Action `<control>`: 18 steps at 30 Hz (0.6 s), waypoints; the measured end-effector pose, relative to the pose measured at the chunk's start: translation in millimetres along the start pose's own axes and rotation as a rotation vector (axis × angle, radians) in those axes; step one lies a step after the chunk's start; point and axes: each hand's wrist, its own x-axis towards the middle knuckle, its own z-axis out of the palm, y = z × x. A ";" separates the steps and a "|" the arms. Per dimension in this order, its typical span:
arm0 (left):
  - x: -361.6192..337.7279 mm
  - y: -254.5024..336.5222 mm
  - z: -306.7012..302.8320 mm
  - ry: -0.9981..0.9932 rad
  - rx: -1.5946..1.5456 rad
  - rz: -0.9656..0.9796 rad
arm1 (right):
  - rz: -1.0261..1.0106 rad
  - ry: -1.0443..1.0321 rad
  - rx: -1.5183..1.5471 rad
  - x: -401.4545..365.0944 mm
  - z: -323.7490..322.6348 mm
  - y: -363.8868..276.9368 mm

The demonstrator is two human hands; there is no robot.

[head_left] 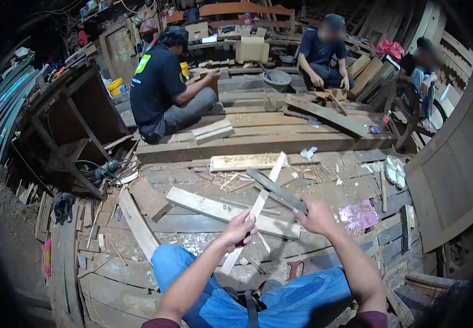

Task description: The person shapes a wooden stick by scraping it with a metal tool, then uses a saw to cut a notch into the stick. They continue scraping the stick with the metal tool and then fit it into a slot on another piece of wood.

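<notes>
My left hand (pixel 240 229) is closed around a pale wooden strip (pixel 259 204), which slants up and away from my lap. In my right hand (pixel 317 217) is the handle end of a machete (pixel 276 189), a long dark flat blade. The blade crosses over the upper part of the strip in this view. Beneath both lies a thick pale beam (pixel 206 205), running across the floor in front of my knees. Just past the strip's far end is a board with a raised border (pixel 244 163). A saw with a reddish handle (pixel 297 268) is partly visible by my legs.
Two people (pixel 160 82) (pixel 326 57) sit on the raised plank platform (pixel 258 117) ahead, and another person (pixel 423 65) is at far right. Wood scraps litter the floor. A plank (pixel 137 221) lies to my left; white shoes (pixel 395 171) and a pink sheet (pixel 357 216) are to my right.
</notes>
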 end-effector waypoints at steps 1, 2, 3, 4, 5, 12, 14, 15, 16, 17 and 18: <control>0.1 -2.5 0.4 0.020 0.025 -0.009 | -0.004 -0.005 0.029 -0.3 -3.4 -6.7; -0.3 -1.9 -0.9 -0.010 -0.010 0.013 | 0.058 0.015 0.021 -4.0 -11.6 -15.5; 0.4 -1.7 -0.9 0.022 -0.013 -0.011 | 0.020 0.069 0.081 -3.6 -12.0 -15.0; 1.2 -1.2 -0.9 0.032 -0.040 -0.009 | -0.019 0.119 0.144 -4.2 -10.2 -12.5; 1.5 -1.2 -0.9 0.045 -0.069 -0.008 | -0.057 0.166 0.207 -5.7 -7.6 -10.8; -6.4 7.9 6.0 -0.010 -0.085 0.017 | 0.007 0.111 0.007 -14.4 -12.8 -11.4; -6.9 6.5 9.0 -0.033 -0.095 0.016 | 0.051 0.131 0.029 -16.8 -15.8 -15.5; -9.0 5.8 10.2 -0.032 -0.096 0.008 | 0.069 0.145 0.042 -16.5 -16.6 -17.4; -10.2 7.2 11.2 -0.031 -0.093 0.007 | -0.123 0.257 0.090 -16.8 -4.6 -8.7; -11.2 9.3 11.7 -0.030 -0.089 0.008 | -0.128 0.183 0.091 -19.0 -4.7 -6.6; -13.0 10.4 10.2 -0.046 -0.101 -0.001 | -0.127 0.106 0.094 -23.7 -11.1 -16.3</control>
